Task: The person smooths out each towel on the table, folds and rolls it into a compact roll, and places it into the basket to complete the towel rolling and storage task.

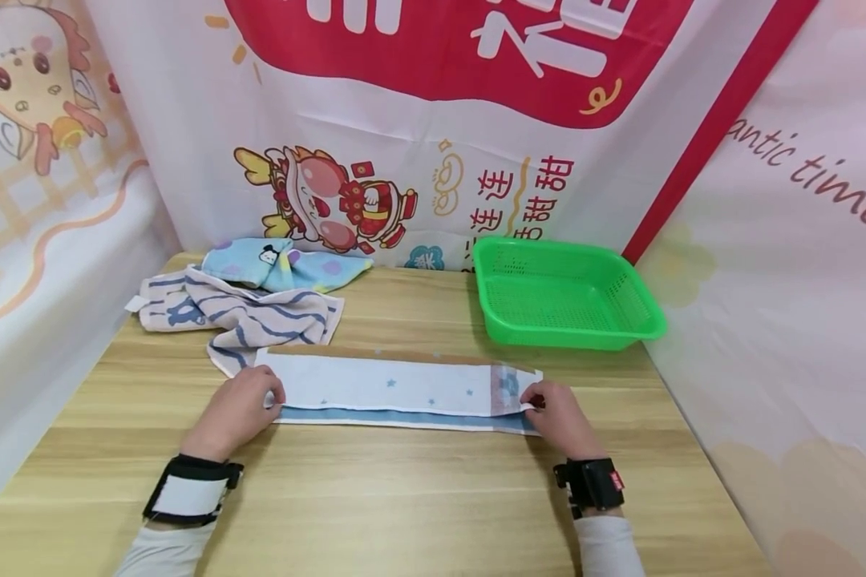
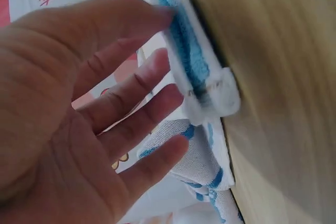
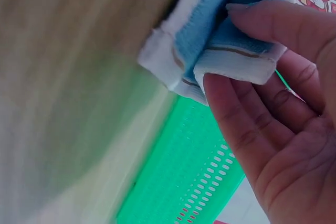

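Between both hands [image 1: 236,407], a folded white towel [image 1: 375,385] on the table [image 1: 390,497], top layer pinched at either end.

A white towel [image 1: 375,383] with blue stars lies on the table [image 1: 390,505] in a long strip, folded lengthwise.

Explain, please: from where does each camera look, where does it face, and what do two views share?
Head: on the head, facing forward and down at the table and white-and-blue towel; left grip, right grip and sleeves show.
Left wrist: on that wrist, facing the towel's left end; left palm shows.
Right wrist: on that wrist, facing the towel's right end; right fingers show.
Head and right wrist both show the green basket.
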Demonstrator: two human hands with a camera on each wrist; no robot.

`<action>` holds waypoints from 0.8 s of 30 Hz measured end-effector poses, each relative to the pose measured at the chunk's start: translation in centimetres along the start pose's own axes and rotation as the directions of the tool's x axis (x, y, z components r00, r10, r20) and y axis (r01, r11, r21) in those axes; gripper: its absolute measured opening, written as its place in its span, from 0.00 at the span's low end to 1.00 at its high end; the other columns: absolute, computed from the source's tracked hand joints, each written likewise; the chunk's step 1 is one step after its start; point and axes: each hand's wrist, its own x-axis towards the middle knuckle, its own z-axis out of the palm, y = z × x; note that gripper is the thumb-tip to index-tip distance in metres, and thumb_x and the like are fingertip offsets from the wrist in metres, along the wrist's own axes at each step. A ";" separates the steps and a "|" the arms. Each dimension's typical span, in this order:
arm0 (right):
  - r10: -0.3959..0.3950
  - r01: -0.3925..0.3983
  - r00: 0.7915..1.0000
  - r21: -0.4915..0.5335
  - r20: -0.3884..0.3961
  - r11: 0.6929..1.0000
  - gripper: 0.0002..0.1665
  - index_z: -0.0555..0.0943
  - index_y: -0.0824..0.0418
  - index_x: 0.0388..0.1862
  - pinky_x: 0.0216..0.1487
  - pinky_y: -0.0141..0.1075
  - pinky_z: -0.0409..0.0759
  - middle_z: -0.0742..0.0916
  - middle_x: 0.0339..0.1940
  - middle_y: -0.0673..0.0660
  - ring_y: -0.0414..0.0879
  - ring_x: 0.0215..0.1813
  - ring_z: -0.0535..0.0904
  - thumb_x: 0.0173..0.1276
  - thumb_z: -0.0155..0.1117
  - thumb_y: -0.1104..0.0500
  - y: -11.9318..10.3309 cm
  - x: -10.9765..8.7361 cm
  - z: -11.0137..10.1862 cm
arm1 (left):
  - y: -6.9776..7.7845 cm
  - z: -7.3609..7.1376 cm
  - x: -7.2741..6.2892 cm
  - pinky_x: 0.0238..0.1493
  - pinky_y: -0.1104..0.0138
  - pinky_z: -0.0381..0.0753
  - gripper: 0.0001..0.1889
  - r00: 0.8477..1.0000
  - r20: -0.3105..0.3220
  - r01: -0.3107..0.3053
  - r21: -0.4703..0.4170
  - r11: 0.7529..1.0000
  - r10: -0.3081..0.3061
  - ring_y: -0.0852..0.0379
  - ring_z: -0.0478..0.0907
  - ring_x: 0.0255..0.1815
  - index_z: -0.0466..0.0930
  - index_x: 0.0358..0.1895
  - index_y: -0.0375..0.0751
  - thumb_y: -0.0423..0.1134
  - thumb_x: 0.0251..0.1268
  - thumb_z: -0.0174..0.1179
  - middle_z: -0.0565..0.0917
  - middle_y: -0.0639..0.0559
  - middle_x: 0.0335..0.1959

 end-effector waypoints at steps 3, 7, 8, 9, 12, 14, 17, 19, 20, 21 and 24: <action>-0.044 0.044 0.998 0.006 -0.039 0.999 0.10 0.85 0.63 0.35 0.44 0.44 0.84 0.88 0.35 0.56 0.47 0.40 0.83 0.57 0.67 0.75 -0.1 0.2 -0.6 | 0.2 -0.6 0.0 0.45 0.46 0.81 0.04 0.999 -0.032 -0.010 0.005 1.000 0.010 0.42 0.81 0.43 0.85 0.31 0.41 0.29 0.59 0.69 0.84 0.43 0.38; -0.088 0.091 0.989 0.023 -0.122 0.996 0.10 0.84 0.63 0.33 0.42 0.44 0.84 0.88 0.34 0.57 0.48 0.39 0.84 0.56 0.66 0.76 -0.7 -0.1 -1.7 | 0.9 -2.2 -0.4 0.37 0.52 0.79 0.03 0.996 -0.092 -0.002 -0.029 1.000 0.000 0.48 0.78 0.37 0.83 0.34 0.41 0.30 0.61 0.67 0.84 0.45 0.36; -0.090 0.095 0.986 0.030 -0.140 0.995 0.10 0.83 0.63 0.32 0.42 0.44 0.84 0.88 0.34 0.57 0.49 0.38 0.84 0.55 0.66 0.76 -0.9 -0.3 -2.0 | 1.0 -2.5 -0.5 0.35 0.54 0.78 0.03 0.995 -0.096 0.003 -0.040 0.999 -0.007 0.49 0.77 0.36 0.82 0.34 0.41 0.30 0.60 0.67 0.83 0.46 0.35; -0.086 0.092 0.985 0.038 -0.148 0.995 0.10 0.83 0.63 0.32 0.41 0.44 0.84 0.88 0.33 0.57 0.49 0.38 0.84 0.54 0.66 0.76 -1.2 -0.5 -2.2 | 1.2 -2.8 -0.5 0.34 0.56 0.77 0.04 0.996 -0.090 0.010 -0.051 0.999 -0.014 0.50 0.76 0.34 0.81 0.34 0.41 0.30 0.60 0.67 0.83 0.46 0.35; -0.040 0.045 0.994 0.050 -0.101 0.998 0.10 0.83 0.63 0.31 0.40 0.42 0.83 0.87 0.33 0.56 0.48 0.37 0.82 0.53 0.66 0.75 -1.6 -1.1 -2.3 | 1.3 -2.6 -0.8 0.35 0.57 0.77 0.03 0.999 -0.013 0.035 -0.084 0.996 -0.036 0.52 0.75 0.34 0.82 0.35 0.41 0.31 0.60 0.66 0.83 0.47 0.35; -0.001 0.002 1.000 0.036 -0.030 0.999 0.10 0.83 0.64 0.31 0.41 0.41 0.82 0.87 0.32 0.55 0.47 0.38 0.81 0.53 0.67 0.75 -1.5 -1.6 -1.9 | 1.1 -2.1 -1.0 0.38 0.54 0.80 0.04 0.997 0.064 0.050 -0.102 0.994 -0.043 0.51 0.77 0.36 0.83 0.38 0.39 0.31 0.61 0.65 0.84 0.47 0.37; 0.043 -0.044 0.997 0.013 0.065 0.999 0.07 0.84 0.64 0.33 0.45 0.42 0.82 0.87 0.33 0.54 0.47 0.40 0.81 0.56 0.71 0.71 -1.2 -2.4 -1.3 | 1.0 -1.5 -1.2 0.47 0.47 0.82 0.07 0.990 0.130 0.068 -0.115 0.991 -0.053 0.46 0.82 0.43 0.85 0.42 0.36 0.33 0.63 0.65 0.86 0.44 0.41; 0.056 -0.058 0.995 0.017 0.084 0.998 0.08 0.86 0.63 0.36 0.49 0.45 0.82 0.88 0.37 0.54 0.49 0.44 0.83 0.58 0.75 0.66 -1.3 -2.7 -1.2 | 1.1 -1.6 -1.0 0.50 0.43 0.81 0.09 0.991 0.121 0.067 -0.108 0.992 -0.054 0.41 0.82 0.48 0.84 0.45 0.34 0.33 0.64 0.65 0.86 0.40 0.44; 0.060 -0.061 0.995 0.023 0.076 0.998 0.09 0.86 0.63 0.38 0.51 0.47 0.82 0.88 0.39 0.55 0.50 0.46 0.83 0.58 0.76 0.63 -1.5 -2.8 -1.3 | 1.2 -1.7 -0.7 0.52 0.42 0.80 0.10 0.993 0.102 0.065 -0.100 0.993 -0.055 0.39 0.81 0.50 0.84 0.46 0.33 0.34 0.64 0.65 0.85 0.38 0.46; 0.057 -0.060 0.996 0.037 0.064 0.998 0.11 0.86 0.63 0.39 0.53 0.49 0.82 0.89 0.41 0.56 0.52 0.48 0.84 0.59 0.77 0.60 -1.8 -2.7 -1.3 | 1.4 -1.9 -0.3 0.54 0.41 0.79 0.12 0.996 0.080 0.057 -0.093 0.994 -0.050 0.37 0.80 0.52 0.84 0.48 0.32 0.34 0.65 0.64 0.84 0.35 0.48; 0.024 -0.025 0.999 0.047 0.023 0.999 0.16 0.87 0.66 0.46 0.57 0.54 0.81 0.89 0.47 0.61 0.58 0.54 0.84 0.64 0.75 0.57 -2.9 -1.8 -1.2 | 1.8 -2.1 1.3 0.59 0.38 0.75 0.16 0.999 0.033 0.014 -0.060 0.998 -0.012 0.31 0.76 0.59 0.82 0.53 0.28 0.34 0.66 0.64 0.80 0.29 0.56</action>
